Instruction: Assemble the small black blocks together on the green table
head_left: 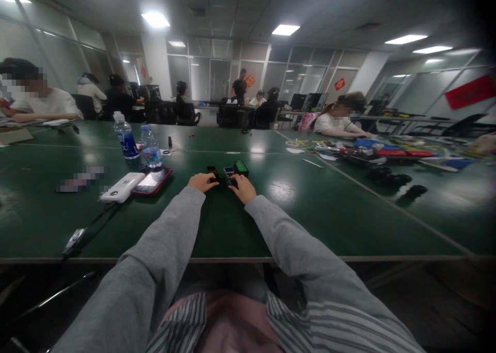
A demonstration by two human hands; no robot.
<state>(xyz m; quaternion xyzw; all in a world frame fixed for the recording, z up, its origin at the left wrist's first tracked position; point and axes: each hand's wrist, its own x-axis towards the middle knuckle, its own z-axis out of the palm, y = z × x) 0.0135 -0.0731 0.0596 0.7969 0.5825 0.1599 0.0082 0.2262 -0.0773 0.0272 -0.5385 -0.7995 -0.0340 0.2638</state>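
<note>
1. Small black box (214,177): on the green table (232,229), at the fingertips of the left hand (204,182); fingers bend narrowly, but whether they grip, I cannot tell.
2. The right hand (242,187) curls at a second box (228,171), hold equally unclear.
3. A green-topped box (241,167) stands close beside; a stray knuckle could knock it.
4. Farther left, a phone (153,181) lies near a bottle (151,149).

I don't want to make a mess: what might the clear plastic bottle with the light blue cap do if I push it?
The bottle might tip, standing tall and narrow. Once down, its round body could roll. Its clear plastic may squash a bit.
</note>
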